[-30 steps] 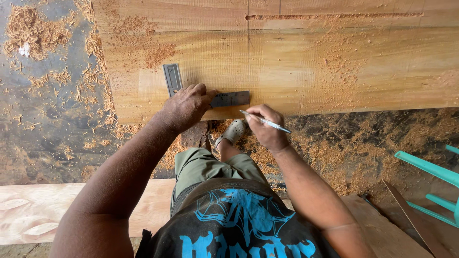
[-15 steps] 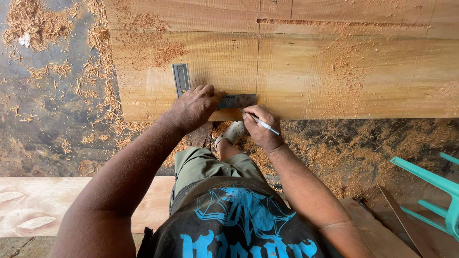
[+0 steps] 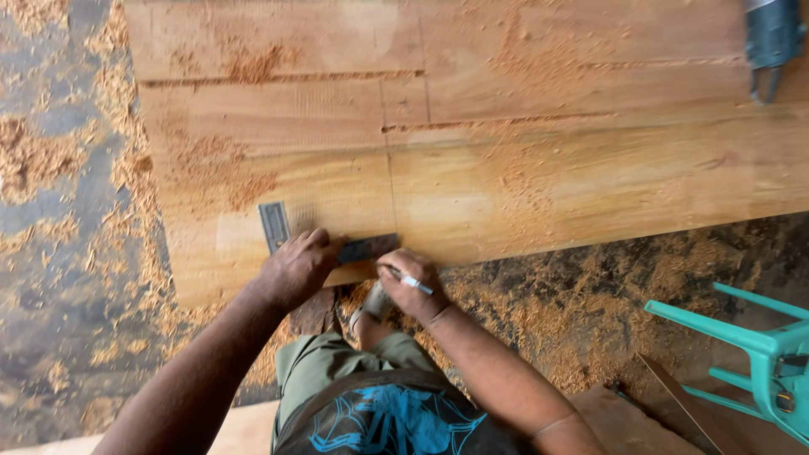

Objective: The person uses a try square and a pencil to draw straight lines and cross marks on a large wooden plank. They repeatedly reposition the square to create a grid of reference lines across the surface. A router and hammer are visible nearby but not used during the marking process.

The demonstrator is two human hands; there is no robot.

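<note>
We count two hands, the left hand (image 3: 297, 268) and the right hand (image 3: 415, 283), one try square (image 3: 282, 232), one marking pen (image 3: 413, 281), one wide wooden slab (image 3: 539, 168), one teal chair (image 3: 758, 345) at lower right, and one power tool (image 3: 771, 38) at upper right.

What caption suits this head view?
Left hand steadies a try square on a plank; right hand holds a pen.
</note>
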